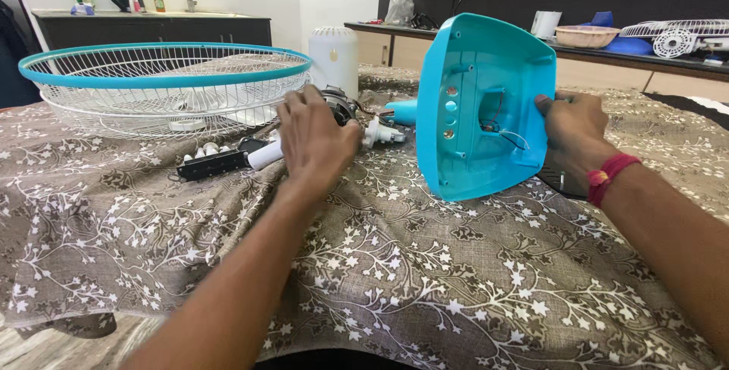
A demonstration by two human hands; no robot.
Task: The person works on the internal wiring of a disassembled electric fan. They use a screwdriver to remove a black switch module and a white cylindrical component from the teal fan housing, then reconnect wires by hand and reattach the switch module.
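Head view: right hand (571,125) grips fan base (486,104).

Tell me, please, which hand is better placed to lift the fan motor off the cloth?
Left, probably. The left hand already rests on the fan motor, between the wire guard and the turquoise base shell. The right hand is occupied, holding that shell upright by its far edge.

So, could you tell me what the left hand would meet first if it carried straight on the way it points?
The left hand already rests on the fan motor; beyond it, likely the white cylinder, though depth is unclear.
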